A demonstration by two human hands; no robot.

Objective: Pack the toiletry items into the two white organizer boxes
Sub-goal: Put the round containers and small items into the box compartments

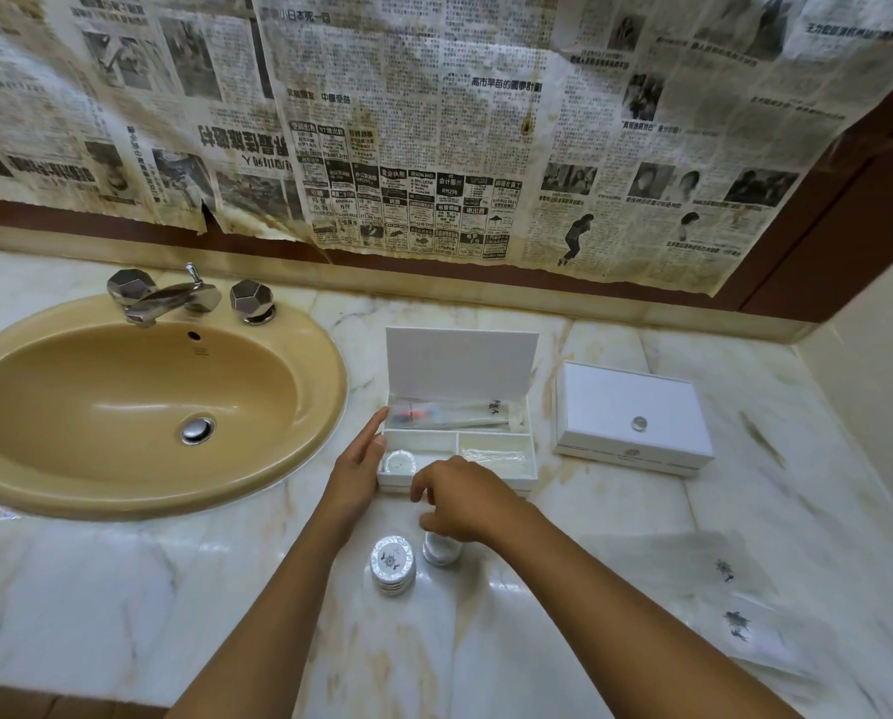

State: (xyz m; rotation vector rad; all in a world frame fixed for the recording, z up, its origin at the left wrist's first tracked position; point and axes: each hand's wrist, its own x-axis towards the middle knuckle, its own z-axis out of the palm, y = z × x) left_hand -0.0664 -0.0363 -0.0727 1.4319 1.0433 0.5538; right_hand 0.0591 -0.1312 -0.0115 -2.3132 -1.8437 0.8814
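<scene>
Nearest, at 6 o'clock on the marble counter point(563, 640), sits a round white container stack point(393, 564) with a dark emblem too small to read. Just at its 3 o'clock, the right hand point(465, 503) curls its fingers down over a second round container point(440, 551), hiding its top; whether it grips is unclear. Clear sachets point(734, 609) at 4 o'clock are blurred. Beyond, the left hand point(362, 459), fingers straight, rests against the open organizer box point(459, 407), which holds a small round tub point(398, 463) and wrapped items. The closed organizer box point(633, 417) sits at 2 o'clock. Farthest back, newspaper point(434, 121) in Chinese print reads "RM298".
</scene>
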